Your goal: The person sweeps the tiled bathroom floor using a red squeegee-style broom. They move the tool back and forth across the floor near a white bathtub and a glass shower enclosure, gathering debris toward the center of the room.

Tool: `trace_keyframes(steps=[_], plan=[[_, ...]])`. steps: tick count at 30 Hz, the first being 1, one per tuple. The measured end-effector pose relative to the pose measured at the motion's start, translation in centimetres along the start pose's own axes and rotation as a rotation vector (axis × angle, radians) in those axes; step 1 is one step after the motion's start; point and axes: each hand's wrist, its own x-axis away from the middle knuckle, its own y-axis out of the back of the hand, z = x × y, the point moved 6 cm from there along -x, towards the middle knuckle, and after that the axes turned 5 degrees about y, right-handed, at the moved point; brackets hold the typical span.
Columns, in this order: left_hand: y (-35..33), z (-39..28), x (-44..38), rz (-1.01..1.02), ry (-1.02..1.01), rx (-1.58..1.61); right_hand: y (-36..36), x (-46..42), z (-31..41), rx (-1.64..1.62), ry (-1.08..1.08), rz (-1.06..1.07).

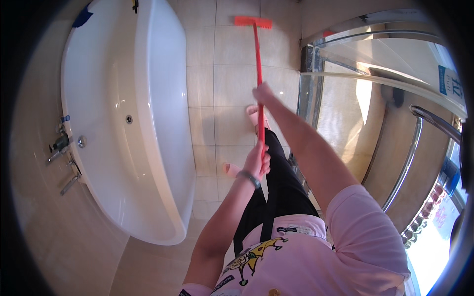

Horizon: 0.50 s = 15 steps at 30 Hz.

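Observation:
A red long-handled floor brush (259,55) reaches away from me across the tiles. Its wide red head (253,22) lies on the floor near the top of the view, slightly blurred, with a toothed or bristled near edge. My left hand (257,161), with a dark band on the wrist, is wrapped around the handle's near end. Further up the shaft, my right hand (263,93) grips the handle with the arm stretched out. The handle passes over a pink slipper (252,113) on one of my feet; the other pink slipper (232,169) shows beside my left wrist.
A white bathtub (166,92) runs along the left, with metal taps (68,185) at its far rim. To the right stands a glass shower door (407,55) with a metal bar handle (403,162). Beige floor tiles (202,87) lie between tub and shower.

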Motion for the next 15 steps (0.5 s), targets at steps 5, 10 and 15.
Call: trace_keyframes(steps=[5, 10, 15], plan=[[-2.9, 1.4, -0.4, 0.043, -0.015, 0.077, 3.2, -0.4, 0.1, 0.143, -0.059, -0.063], [4.3, 7.6, 3.5, 0.014, 0.043, 0.000, -3.9, 4.3, -6.6, 0.126, -0.046, -0.084], [16.0, 15.0, 10.3, -0.099, 0.138, -0.073, -17.1, 12.7, -12.3, 0.572, 0.117, 0.147]])
